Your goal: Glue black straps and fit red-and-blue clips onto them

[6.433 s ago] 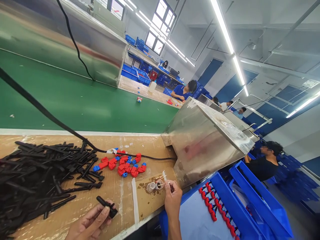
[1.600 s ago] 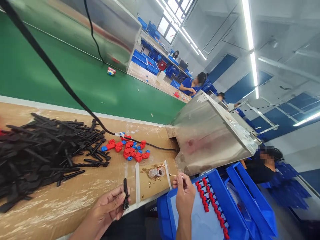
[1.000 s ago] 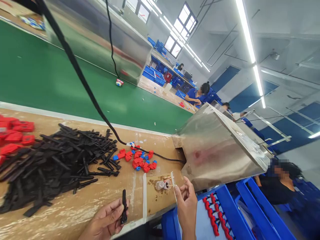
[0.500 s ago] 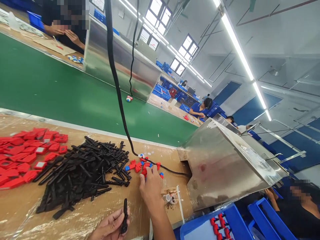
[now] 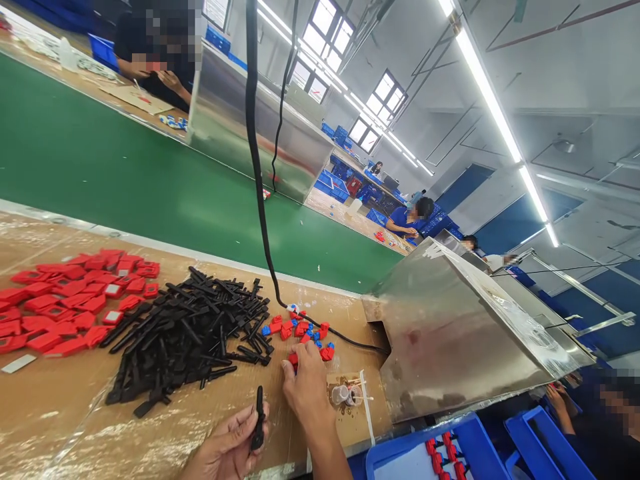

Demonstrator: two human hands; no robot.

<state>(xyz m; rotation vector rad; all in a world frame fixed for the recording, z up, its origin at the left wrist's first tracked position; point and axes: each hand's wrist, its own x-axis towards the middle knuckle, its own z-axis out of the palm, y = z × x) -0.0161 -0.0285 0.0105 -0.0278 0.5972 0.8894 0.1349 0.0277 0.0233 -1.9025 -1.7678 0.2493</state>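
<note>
My left hand (image 5: 235, 437) is closed in a pinch around a slim black plastic piece (image 5: 258, 417), which it holds nearly upright above the front of the bench. Ahead and to the right, my right hand (image 5: 309, 383) is closed, thumb and fingers on a small red plastic piece (image 5: 293, 360) that they partly hide. Just beyond its fingertips lie several small red-and-blue pieces (image 5: 285, 329). To the left of both hands spreads a heap of black plastic pieces (image 5: 185, 333) like the held one, and farther left a pile of red pieces (image 5: 75, 293).
Small cups with swabs (image 5: 345, 395) stand right of my right hand. A sheet-metal box (image 5: 445, 340) borders the bench, and a black cable (image 5: 257, 167) hangs down in front. A blue tray (image 5: 395, 460) holds red-and-black assemblies. A green belt (image 5: 125, 180) runs behind; co-workers sit around.
My right hand has drawn back slightly from the red-and-blue pieces, with a red piece now showing at its fingers. The left hand still holds the black piece. The view has shifted left.
</note>
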